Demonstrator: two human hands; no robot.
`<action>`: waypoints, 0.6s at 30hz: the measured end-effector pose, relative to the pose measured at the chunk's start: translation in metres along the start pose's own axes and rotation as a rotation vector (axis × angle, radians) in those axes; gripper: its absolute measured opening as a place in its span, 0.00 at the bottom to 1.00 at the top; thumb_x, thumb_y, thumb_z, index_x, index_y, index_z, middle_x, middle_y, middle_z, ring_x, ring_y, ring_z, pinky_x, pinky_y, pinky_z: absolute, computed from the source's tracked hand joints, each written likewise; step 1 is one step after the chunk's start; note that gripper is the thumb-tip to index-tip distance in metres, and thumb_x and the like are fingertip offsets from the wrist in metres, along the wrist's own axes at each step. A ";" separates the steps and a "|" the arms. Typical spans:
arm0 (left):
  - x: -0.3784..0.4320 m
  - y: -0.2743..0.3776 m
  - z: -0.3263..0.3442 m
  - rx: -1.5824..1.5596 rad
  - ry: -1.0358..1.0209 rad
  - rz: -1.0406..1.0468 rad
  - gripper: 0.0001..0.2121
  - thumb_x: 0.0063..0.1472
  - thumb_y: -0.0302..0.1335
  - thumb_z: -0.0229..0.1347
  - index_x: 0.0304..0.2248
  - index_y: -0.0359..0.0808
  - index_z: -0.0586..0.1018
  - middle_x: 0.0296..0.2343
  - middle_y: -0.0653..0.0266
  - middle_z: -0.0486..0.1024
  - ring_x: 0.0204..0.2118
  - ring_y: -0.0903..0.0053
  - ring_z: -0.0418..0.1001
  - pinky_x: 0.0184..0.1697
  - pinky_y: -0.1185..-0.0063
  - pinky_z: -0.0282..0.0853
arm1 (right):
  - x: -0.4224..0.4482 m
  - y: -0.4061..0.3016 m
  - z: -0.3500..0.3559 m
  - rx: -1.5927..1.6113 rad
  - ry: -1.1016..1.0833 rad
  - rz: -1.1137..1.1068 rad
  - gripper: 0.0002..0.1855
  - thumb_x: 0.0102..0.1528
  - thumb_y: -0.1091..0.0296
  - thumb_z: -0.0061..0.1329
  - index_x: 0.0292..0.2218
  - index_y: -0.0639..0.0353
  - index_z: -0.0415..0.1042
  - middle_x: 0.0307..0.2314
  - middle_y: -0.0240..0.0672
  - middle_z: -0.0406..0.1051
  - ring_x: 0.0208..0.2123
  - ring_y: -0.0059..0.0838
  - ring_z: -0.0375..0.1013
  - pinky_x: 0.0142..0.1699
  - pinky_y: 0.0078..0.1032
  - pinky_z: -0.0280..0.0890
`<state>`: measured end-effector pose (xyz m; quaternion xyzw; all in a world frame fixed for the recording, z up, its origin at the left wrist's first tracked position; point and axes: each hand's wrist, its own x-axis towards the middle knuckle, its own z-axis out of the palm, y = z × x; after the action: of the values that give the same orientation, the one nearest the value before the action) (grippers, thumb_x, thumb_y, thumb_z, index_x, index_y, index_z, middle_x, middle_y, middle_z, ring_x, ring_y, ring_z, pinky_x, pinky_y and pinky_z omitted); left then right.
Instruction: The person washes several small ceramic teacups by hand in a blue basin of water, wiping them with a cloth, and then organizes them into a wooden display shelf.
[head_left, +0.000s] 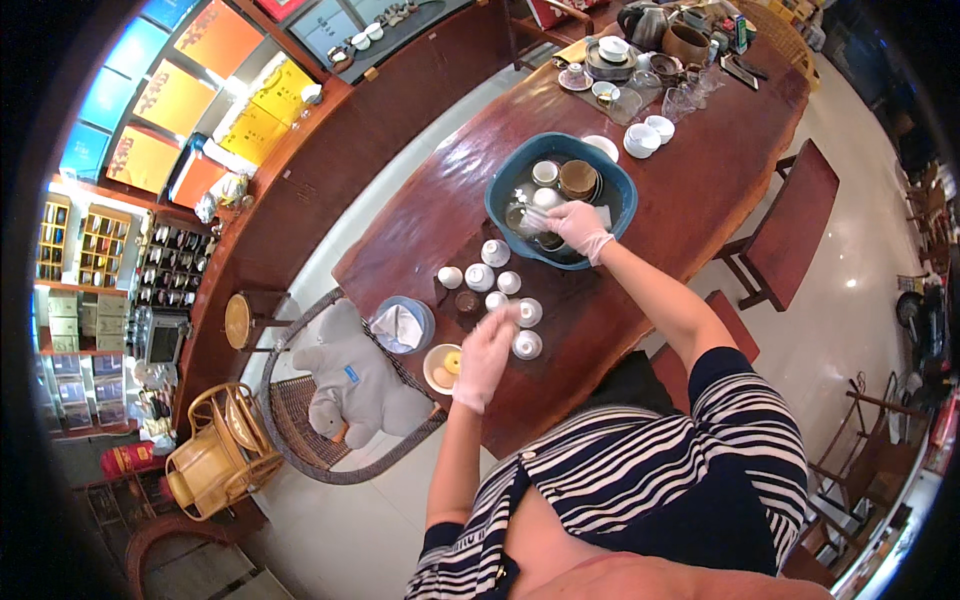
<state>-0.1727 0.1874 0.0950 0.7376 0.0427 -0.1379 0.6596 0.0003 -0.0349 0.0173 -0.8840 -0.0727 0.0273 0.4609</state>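
Observation:
Both hands wear thin clear gloves. My right hand (581, 229) is over the near side of a blue plastic basin (499, 161), its fingers on a blurred clear or pale piece; what it is cannot be told. In the basin's water lie a white cup (545, 173), a brown cup or bowl (578, 178) and other ware. My left hand (487, 352), its fingertips blurred, hovers by several upturned white cups (479, 277) on a dark cloth or mat. Whether it holds anything cannot be told. A small brown cup (466, 301) is among them.
Left of my left hand stand a bowl (439, 368) with yellow and tan pieces and a blue tub (429, 330) holding a white cloth. Stacked white bowls (643, 140), glassware and a kettle (644, 26) are farther along the wooden table (712, 165). A wicker chair (274, 420) holds a grey plush toy (367, 382).

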 end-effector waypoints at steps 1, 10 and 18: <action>0.022 0.009 0.013 -0.111 0.014 -0.047 0.16 0.60 0.33 0.47 0.45 0.33 0.71 0.38 0.65 0.72 0.37 0.77 0.71 0.42 0.80 0.66 | 0.000 0.008 -0.006 0.229 -0.026 0.092 0.10 0.47 0.67 0.52 0.32 0.61 0.76 0.22 0.32 0.74 0.24 0.21 0.71 0.32 0.19 0.64; 0.166 0.004 0.107 -1.091 0.366 -0.039 0.17 0.56 0.43 0.48 0.34 0.37 0.73 0.27 0.67 0.73 0.29 0.79 0.70 0.34 0.80 0.66 | -0.030 -0.032 -0.047 0.239 -0.130 -0.542 0.12 0.46 0.69 0.51 0.35 0.59 0.73 0.27 0.40 0.72 0.34 0.39 0.70 0.41 0.31 0.63; 0.155 -0.008 0.107 -1.301 0.320 -0.061 0.22 0.56 0.49 0.46 0.37 0.38 0.73 0.32 0.63 0.74 0.32 0.60 0.74 0.24 0.71 0.75 | 0.024 0.040 -0.092 -0.502 -0.648 -0.311 0.12 0.44 0.76 0.43 0.33 0.61 0.74 0.27 0.43 0.73 0.33 0.44 0.72 0.38 0.35 0.66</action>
<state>-0.0421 0.0646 0.0370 0.1995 0.2353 0.0082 0.9512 0.0389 -0.1282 0.0380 -0.8930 -0.3502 0.2149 0.1836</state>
